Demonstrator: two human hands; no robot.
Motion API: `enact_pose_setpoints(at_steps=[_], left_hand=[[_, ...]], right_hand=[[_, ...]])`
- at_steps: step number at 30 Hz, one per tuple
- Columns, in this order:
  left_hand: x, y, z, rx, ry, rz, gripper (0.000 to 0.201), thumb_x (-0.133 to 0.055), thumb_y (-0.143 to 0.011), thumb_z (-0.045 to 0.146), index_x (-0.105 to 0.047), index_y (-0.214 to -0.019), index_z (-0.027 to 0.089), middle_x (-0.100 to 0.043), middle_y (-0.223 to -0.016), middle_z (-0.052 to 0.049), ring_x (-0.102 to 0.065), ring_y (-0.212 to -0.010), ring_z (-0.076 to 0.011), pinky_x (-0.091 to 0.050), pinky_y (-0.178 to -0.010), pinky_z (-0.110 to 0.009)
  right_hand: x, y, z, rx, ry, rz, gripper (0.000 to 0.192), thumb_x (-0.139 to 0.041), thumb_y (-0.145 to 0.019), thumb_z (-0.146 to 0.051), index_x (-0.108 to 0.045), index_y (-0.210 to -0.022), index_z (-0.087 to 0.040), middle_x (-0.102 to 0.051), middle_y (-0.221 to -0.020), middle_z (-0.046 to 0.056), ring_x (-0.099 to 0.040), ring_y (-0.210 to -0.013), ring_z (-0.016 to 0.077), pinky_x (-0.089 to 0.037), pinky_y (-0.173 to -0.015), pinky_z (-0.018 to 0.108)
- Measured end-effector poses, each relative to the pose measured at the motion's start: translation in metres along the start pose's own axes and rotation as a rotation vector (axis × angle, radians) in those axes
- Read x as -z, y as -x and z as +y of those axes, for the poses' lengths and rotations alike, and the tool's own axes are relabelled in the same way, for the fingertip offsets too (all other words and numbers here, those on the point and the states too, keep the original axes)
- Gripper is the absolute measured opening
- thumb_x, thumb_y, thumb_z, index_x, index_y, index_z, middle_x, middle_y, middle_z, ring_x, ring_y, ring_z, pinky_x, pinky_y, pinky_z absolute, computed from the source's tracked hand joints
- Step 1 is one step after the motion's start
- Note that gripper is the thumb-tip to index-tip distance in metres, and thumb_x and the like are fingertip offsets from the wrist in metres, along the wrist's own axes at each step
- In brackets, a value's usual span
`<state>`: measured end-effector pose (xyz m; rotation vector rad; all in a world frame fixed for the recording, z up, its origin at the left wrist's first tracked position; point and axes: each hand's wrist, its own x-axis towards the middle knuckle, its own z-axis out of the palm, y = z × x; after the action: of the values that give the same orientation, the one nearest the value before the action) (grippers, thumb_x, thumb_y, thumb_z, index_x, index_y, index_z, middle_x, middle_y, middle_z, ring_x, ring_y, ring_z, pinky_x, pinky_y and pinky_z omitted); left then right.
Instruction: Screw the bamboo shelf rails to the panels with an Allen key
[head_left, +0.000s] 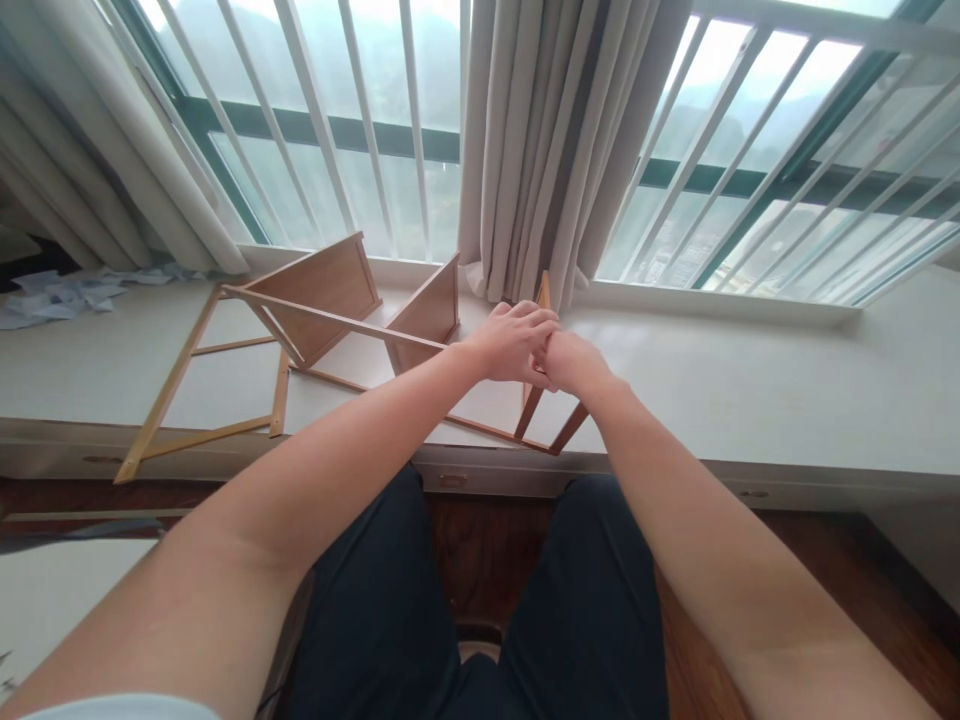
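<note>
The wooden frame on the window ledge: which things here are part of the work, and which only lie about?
In use: wooden frame, upright strut, left hand, right hand.

Lying about: crumpled papers, curtain, flat slat frame.

Two bare hands, the left hand point(510, 343) and right hand point(571, 362), meet; beyond their fingers, two brown wooden panels point(322, 290) point(427, 315).

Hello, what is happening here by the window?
A person sits facing a wide white window ledge. Both hands, left hand and right hand, meet around an upright piece of a wooden frame that lies partly assembled on the ledge. A flat frame of thin slats lies to the left. Beige curtains hang behind.
</note>
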<state>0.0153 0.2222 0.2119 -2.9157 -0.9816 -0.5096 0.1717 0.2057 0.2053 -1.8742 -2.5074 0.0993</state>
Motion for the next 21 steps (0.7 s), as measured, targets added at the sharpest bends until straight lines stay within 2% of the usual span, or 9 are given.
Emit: enact_pose_setpoints(at_steps=[2,4,6,8,12,15,21], left_hand=[[-0.004,-0.006,-0.009,-0.014,0.104,-0.077,0.074,-0.074,-0.075,0.063,-0.055,-0.136,0.025,-0.055,-0.144,-0.011,-0.040,-0.143,-0.0298,-0.035,-0.115,-0.041],[-0.009,-0.010,-0.014,0.011,0.205,-0.145,0.072,-0.074,-0.074,0.062,-0.057,-0.132,0.023,-0.062,-0.134,-0.010,-0.052,-0.132,-0.0267,-0.041,-0.109,-0.035],[-0.012,-0.012,-0.017,0.025,0.280,-0.173,0.067,-0.075,-0.073,0.060,-0.059,-0.125,0.022,-0.066,-0.124,-0.007,-0.062,-0.116,-0.0235,-0.046,-0.101,-0.031],[-0.013,-0.014,-0.020,0.015,0.319,-0.166,0.063,-0.078,-0.072,0.057,-0.061,-0.120,0.021,-0.067,-0.119,-0.006,-0.064,-0.109,-0.0217,-0.047,-0.096,-0.029],[-0.013,-0.018,-0.023,-0.018,0.366,-0.185,0.060,-0.078,-0.071,0.058,-0.063,-0.115,0.020,-0.064,-0.119,-0.007,-0.064,-0.100,-0.0188,-0.048,-0.089,-0.026],[-0.014,-0.022,-0.025,-0.037,0.370,-0.211,0.058,-0.077,-0.072,0.061,-0.063,-0.111,0.020,-0.064,-0.114,-0.006,-0.063,-0.098,-0.0187,-0.047,-0.085,-0.026],[-0.015,-0.026,-0.026,-0.061,0.339,-0.251,0.053,-0.071,-0.074,0.065,-0.065,-0.100,0.020,-0.062,-0.101,-0.003,-0.061,-0.095,-0.0180,-0.044,-0.083,-0.026]], right_hand=[[0.002,0.001,-0.001,-0.035,-0.046,0.021,0.024,-0.056,-0.092,-0.020,-0.072,-0.109,-0.015,-0.070,-0.113,0.016,-0.065,-0.099,0.0251,-0.043,-0.072,0.028],[0.003,0.000,-0.001,-0.077,-0.104,0.032,0.025,-0.051,-0.095,-0.022,-0.073,-0.106,-0.017,-0.072,-0.108,0.014,-0.066,-0.094,0.0236,-0.043,-0.070,0.028],[0.003,-0.002,0.000,-0.105,-0.170,0.034,0.029,-0.047,-0.097,-0.026,-0.074,-0.102,-0.018,-0.074,-0.100,0.013,-0.066,-0.087,0.0221,-0.042,-0.067,0.028],[0.002,-0.003,0.001,-0.103,-0.236,0.031,0.030,-0.047,-0.098,-0.029,-0.075,-0.098,-0.018,-0.074,-0.099,0.011,-0.066,-0.084,0.0211,-0.041,-0.065,0.027],[0.003,-0.001,0.006,-0.054,-0.363,0.013,0.031,-0.048,-0.097,-0.032,-0.076,-0.091,-0.019,-0.075,-0.099,0.008,-0.065,-0.078,0.0180,-0.040,-0.062,0.025],[0.004,0.003,0.011,0.009,-0.434,0.012,0.028,-0.050,-0.096,-0.030,-0.075,-0.092,-0.020,-0.075,-0.097,0.006,-0.063,-0.076,0.0158,-0.040,-0.062,0.023],[0.004,0.013,0.030,0.162,-0.505,0.042,0.030,-0.052,-0.094,-0.031,-0.077,-0.085,-0.017,-0.071,-0.077,0.003,-0.057,-0.069,0.0133,-0.037,-0.064,0.024]])
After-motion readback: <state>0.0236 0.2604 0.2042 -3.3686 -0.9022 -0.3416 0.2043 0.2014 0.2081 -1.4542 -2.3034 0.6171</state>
